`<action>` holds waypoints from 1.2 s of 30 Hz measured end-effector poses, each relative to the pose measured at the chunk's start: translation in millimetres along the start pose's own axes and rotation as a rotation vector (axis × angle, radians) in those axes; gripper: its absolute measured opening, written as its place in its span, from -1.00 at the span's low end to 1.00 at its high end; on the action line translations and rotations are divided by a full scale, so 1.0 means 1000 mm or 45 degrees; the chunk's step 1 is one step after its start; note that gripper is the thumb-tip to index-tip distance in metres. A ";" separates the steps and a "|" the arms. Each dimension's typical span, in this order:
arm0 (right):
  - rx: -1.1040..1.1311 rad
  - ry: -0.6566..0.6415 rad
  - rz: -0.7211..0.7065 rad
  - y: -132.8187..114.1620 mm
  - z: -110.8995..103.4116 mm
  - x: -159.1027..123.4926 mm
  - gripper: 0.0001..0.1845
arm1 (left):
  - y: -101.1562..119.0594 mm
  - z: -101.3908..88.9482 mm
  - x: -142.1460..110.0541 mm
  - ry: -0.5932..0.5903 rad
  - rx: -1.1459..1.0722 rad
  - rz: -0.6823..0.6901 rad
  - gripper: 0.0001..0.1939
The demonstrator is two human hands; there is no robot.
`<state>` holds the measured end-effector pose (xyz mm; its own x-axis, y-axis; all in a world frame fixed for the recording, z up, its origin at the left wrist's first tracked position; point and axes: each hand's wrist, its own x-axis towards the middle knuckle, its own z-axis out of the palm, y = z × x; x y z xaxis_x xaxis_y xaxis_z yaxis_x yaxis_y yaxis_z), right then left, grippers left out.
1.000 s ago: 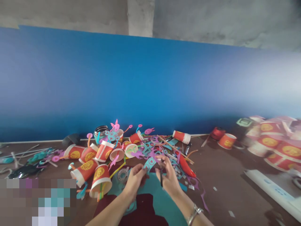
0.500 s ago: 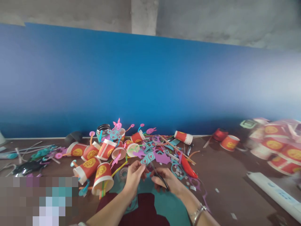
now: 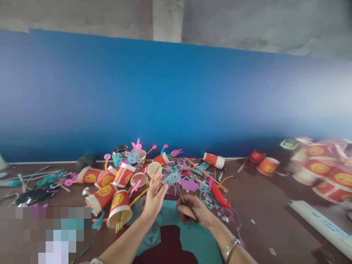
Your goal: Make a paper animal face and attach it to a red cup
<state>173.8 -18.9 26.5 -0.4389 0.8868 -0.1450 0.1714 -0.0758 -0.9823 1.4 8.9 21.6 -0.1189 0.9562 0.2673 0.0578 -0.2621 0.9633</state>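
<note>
My left hand (image 3: pixel 154 200) is raised over the middle of the table, its fingers pinching a small light-blue paper piece (image 3: pixel 171 178) with hearts drawn on it. My right hand (image 3: pixel 198 211) grips scissors (image 3: pixel 192 209) with dark handles. Their blades point up and left, close to the paper's lower right edge; whether they touch it I cannot tell. Below both hands lies a teal sheet (image 3: pixel 202 240), and a drawn animal face on blue paper (image 3: pixel 151 235) rests near my left forearm.
Red paper cups (image 3: pixel 120 207) with straws and cutouts crowd the left. Purple paper scraps (image 3: pixel 189 184) and a red tapered object (image 3: pixel 220 194) lie ahead. A white power strip (image 3: pixel 316 220) and a cup pile (image 3: pixel 320 168) stand right. A blue partition (image 3: pixel 176 95) rises behind.
My left hand has moved slightly up and left, its fingers more raised, and the paper piece has turned. The scissors stay in my right hand. More of the drawn face below now shows.
</note>
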 end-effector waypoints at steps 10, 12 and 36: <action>0.000 0.018 0.052 0.005 0.001 0.004 -0.53 | 0.015 -0.013 0.069 0.011 0.745 -0.110 -0.86; 0.006 0.010 0.058 0.004 0.002 0.004 -0.54 | 0.017 -0.015 0.075 -0.028 0.898 -0.124 -0.90; 0.060 -0.013 0.006 0.008 0.003 0.004 -0.62 | 0.069 -0.021 0.130 -0.163 1.578 -0.167 -0.64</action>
<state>170.7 -17.4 17.7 -0.4469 0.8818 -0.1508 0.1316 -0.1020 -0.9860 -30.8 112.2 122.9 -0.1014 0.9898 0.1000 0.9537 0.0681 0.2930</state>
